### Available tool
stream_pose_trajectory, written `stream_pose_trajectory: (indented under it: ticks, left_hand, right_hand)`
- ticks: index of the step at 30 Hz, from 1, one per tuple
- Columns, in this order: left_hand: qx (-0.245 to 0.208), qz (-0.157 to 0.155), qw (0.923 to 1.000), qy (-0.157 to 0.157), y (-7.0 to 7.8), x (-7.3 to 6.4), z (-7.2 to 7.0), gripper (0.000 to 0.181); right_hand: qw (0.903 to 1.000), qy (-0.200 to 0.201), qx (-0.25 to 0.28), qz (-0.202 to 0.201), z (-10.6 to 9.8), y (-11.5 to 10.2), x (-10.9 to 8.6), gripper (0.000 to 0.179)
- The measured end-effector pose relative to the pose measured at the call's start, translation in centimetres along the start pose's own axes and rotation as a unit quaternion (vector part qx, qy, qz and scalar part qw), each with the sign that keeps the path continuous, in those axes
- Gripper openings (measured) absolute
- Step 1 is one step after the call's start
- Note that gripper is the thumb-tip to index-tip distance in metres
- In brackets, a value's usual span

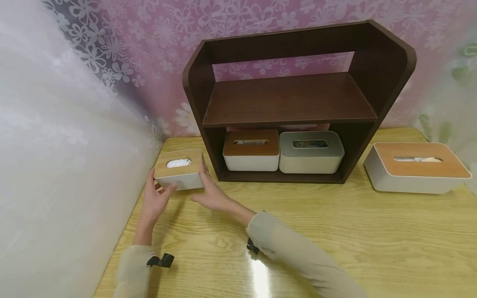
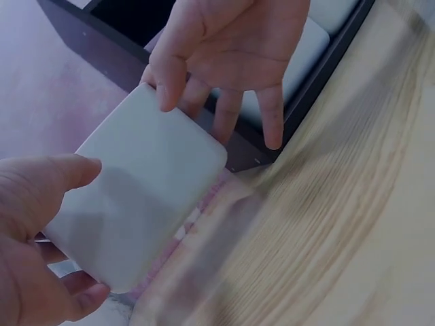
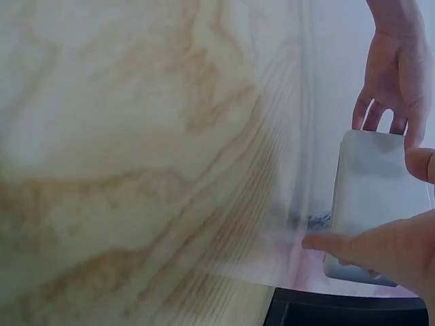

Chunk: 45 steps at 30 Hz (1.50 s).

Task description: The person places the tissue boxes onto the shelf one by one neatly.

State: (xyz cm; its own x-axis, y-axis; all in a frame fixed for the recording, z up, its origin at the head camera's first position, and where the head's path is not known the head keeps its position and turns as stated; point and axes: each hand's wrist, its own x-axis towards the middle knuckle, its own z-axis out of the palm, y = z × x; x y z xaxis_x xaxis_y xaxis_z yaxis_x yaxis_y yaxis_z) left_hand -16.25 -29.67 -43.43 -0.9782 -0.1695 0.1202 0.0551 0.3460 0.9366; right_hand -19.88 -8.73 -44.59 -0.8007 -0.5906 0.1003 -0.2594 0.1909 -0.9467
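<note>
In the head view, a small white tissue box (image 1: 179, 179) with a light wood-look lid and tissue in its slot is at the far left, between both hands. My left hand (image 1: 156, 200) grips its left end, thumb on the front and fingers round the side. My right hand (image 1: 214, 194) lies at the box's right end with fingers along that side. Its thumb stretches out below the front edge, apart from the box. The left wrist view shows the pale face of the box between the left hand (image 2: 34, 231) and the right hand (image 2: 231, 54).
A dark brown two-tier shelf (image 1: 290, 99) stands against the flowered backdrop. On its lower level sit a brown-lidded tissue box (image 1: 251, 161) and a grey-lidded one (image 1: 312, 163). A larger wood-lidded tissue box (image 1: 421, 182) is at the right. A white wall sheet (image 1: 67, 165) borders the left.
</note>
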Motion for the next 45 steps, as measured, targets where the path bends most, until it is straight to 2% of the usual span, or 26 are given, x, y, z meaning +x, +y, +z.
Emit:
stream_pose_trajectory:
  ticks: [4, 5, 11, 12, 19, 24, 28, 31, 33, 39, 45]
  left_hand:
    - [0.024, 0.016, 0.9989, 0.038, 0.5, -0.9, 0.4, 0.089]
    - [0.029, 0.025, 0.9981, 0.048, 1.0, -1.3, 0.6, 0.087]
    - [0.061, 0.076, 0.9899, 0.103, 1.7, -2.2, 1.3, 0.079]
    - [0.064, 0.080, 0.9888, 0.109, 1.5, -2.2, 1.3, 0.079]
    - [0.067, 0.111, 0.9826, 0.133, 2.6, -3.4, 1.9, 0.076]
    - [0.075, 0.131, 0.9776, 0.146, 3.7, -4.1, 2.3, 0.075]
    - [0.124, 0.150, 0.9688, 0.154, 4.6, -4.8, 2.6, 0.074]
    - [0.153, 0.169, 0.9615, 0.154, 5.1, -5.5, 2.7, 0.073]
    - [0.159, 0.178, 0.9594, 0.150, 5.4, -5.9, 2.7, 0.072]
    - [0.136, 0.217, 0.9553, 0.148, 6.5, -7.0, 3.0, 0.072]
    - [0.096, 0.282, 0.9451, 0.135, 8.1, -7.4, 3.4, 0.072]
  right_hand:
    - [0.9997, 0.013, -0.017, -0.014, 0.1, -0.5, -0.7, 0.110]
    - [0.9993, 0.016, -0.026, -0.020, 0.1, -0.6, -1.0, 0.110]
    - [0.9953, 0.036, -0.077, -0.047, 0.2, -1.2, -2.6, 0.105]
    - [0.9943, 0.041, -0.084, -0.051, 0.3, -1.3, -2.8, 0.104]
    - [0.9881, 0.079, -0.115, -0.065, 0.1, -2.2, -4.1, 0.089]
    - [0.9771, 0.133, -0.144, -0.084, -0.4, -2.8, -5.2, 0.080]
    - [0.9562, 0.190, -0.179, -0.134, -1.0, -2.7, -5.8, 0.073]
    - [0.9321, 0.232, -0.215, -0.176, -1.4, -2.5, -6.3, 0.067]
    - [0.9146, 0.255, -0.239, -0.203, -1.7, -2.5, -6.6, 0.065]
    - [0.8616, 0.307, -0.289, -0.283, -2.5, -2.7, -7.8, 0.061]
    - [0.8252, 0.349, -0.267, -0.355, -3.6, -3.7, -8.7, 0.054]
